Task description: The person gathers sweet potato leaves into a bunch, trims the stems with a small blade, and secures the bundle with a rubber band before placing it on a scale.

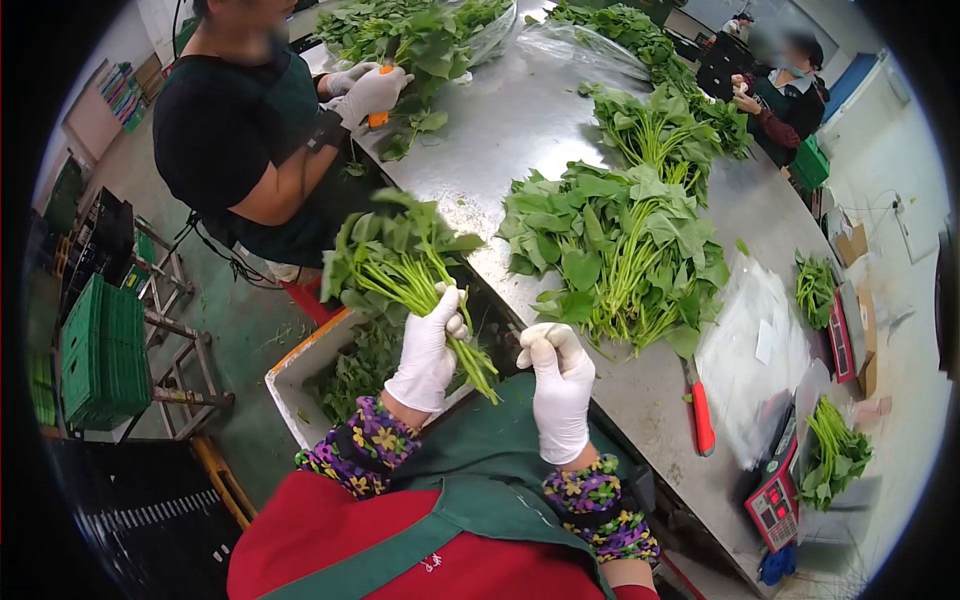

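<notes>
White marks on the apron and red digits on the scale are too small to read. The left grip is clenched around the greens, beside the desk. The right grip is raised, fingers curled to thumb.

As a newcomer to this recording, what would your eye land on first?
Probably the bunch of leafy greens in the white-gloved left hand, just left of centre. Then the large green heap beyond it on the shiny metal table, and the bright red knife handle lying nearer, to the right.
</notes>
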Demonstrator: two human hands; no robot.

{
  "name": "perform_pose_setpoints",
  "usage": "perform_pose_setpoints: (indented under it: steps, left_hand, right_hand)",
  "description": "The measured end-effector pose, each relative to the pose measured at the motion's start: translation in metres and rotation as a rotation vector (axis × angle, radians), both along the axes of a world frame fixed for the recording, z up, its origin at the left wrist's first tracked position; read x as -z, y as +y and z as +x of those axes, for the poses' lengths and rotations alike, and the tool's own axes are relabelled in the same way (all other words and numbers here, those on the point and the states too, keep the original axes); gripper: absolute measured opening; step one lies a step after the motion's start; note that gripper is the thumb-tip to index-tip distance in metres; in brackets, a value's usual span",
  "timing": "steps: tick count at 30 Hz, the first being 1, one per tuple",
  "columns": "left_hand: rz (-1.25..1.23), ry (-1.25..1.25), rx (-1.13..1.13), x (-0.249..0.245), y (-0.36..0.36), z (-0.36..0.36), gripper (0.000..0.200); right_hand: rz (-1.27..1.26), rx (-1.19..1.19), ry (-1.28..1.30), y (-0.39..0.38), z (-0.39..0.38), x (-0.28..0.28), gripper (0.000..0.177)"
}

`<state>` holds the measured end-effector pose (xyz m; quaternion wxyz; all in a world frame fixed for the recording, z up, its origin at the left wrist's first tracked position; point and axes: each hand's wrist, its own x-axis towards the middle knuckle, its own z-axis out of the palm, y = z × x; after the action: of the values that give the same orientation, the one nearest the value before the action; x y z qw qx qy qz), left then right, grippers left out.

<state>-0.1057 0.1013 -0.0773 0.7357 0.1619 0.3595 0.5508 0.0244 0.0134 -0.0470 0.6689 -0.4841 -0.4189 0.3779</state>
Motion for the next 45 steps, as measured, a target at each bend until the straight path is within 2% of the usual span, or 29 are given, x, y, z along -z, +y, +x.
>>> perform_pose_setpoints:
  steps: [1,2,4,5,7,10,12,14,16,18,22,24,26,28,29,32,34,35,40,42,45]
  left_hand:
    - [0.010,0.002,-0.005,-0.004,-0.001,-0.003,0.012]
    - [0.005,0.007,-0.006,-0.005,-0.005,-0.004,0.012]
    - [0.097,0.132,0.040,-0.007,-0.011,-0.002,0.016]
    - [0.124,0.169,0.056,-0.010,-0.014,-0.001,0.020]
    - [0.099,0.171,0.065,-0.019,-0.022,0.005,0.020]
    - [0.102,0.177,0.033,-0.018,-0.031,0.018,0.020]
    - [0.098,0.207,0.095,-0.021,-0.033,0.018,0.019]
    - [0.127,0.174,0.120,-0.018,-0.032,0.014,0.019]
    - [0.156,0.140,0.145,-0.013,-0.030,0.010,0.021]
    - [0.087,0.122,0.068,-0.009,-0.023,0.007,0.026]
    - [0.082,0.008,0.110,0.000,-0.018,0.005,0.031]
    - [0.143,-0.027,0.160,-0.004,-0.022,0.005,0.036]
    - [0.216,-0.020,0.176,-0.012,-0.026,0.007,0.036]
    - [0.207,0.034,0.177,-0.010,-0.025,0.006,0.033]
    - [0.186,-0.012,0.200,-0.009,-0.024,0.003,0.031]
    - [0.148,-0.072,0.231,-0.014,-0.024,0.003,0.027]
    - [0.136,-0.113,0.286,-0.014,-0.026,0.002,0.028]
    - [0.164,-0.159,0.327,-0.011,-0.026,0.003,0.028]
    - [0.148,-0.127,0.346,-0.007,-0.027,0.004,0.027]
    - [0.110,-0.175,0.311,-0.002,-0.023,0.003,0.025]
    - [0.063,-0.351,0.291,0.010,-0.007,-0.004,0.022]
  right_hand:
    - [-0.220,-0.018,-0.143,0.002,0.009,-0.006,0.014]
    - [-0.292,-0.013,-0.352,0.007,0.016,0.002,0.024]
    - [-0.387,0.224,-1.243,0.006,0.024,0.022,0.028]
    - [-0.380,0.229,-1.244,0.008,0.022,0.018,0.028]
    - [-0.217,0.096,-0.936,0.007,0.012,0.009,0.031]
    - [-0.305,-0.038,-0.775,0.004,-0.008,-0.007,0.022]
    - [-0.260,0.038,-0.791,0.005,-0.009,0.004,0.020]
    - [-0.383,-0.019,-0.552,0.005,-0.007,0.007,0.017]
    - [-0.279,-0.004,-0.266,0.005,-0.005,0.003,0.018]
    - [-0.256,-0.062,-0.129,0.004,0.002,0.002,0.019]
    - [-0.305,-0.194,-0.100,0.001,0.007,-0.004,0.020]
    - [-0.460,-0.267,-0.335,0.003,0.006,0.007,0.022]
    - [-0.457,-0.271,-0.368,0.003,0.006,0.014,0.024]
    - [-0.447,-0.313,-0.593,0.002,0.006,0.005,0.024]
    - [-0.449,-0.309,-0.590,0.002,0.007,0.004,0.024]
    - [-0.479,-0.266,-0.547,0.004,0.008,0.002,0.023]
    - [-0.400,-0.227,-0.173,0.008,0.008,0.006,0.021]
    - [-0.398,-0.294,-0.046,0.010,0.010,0.002,0.018]
    - [-0.367,-0.300,0.075,0.012,0.010,0.002,0.016]
    - [-0.378,-0.309,0.082,0.009,0.011,0.007,0.015]
    - [-0.265,-0.425,0.097,-0.001,0.014,0.007,0.012]
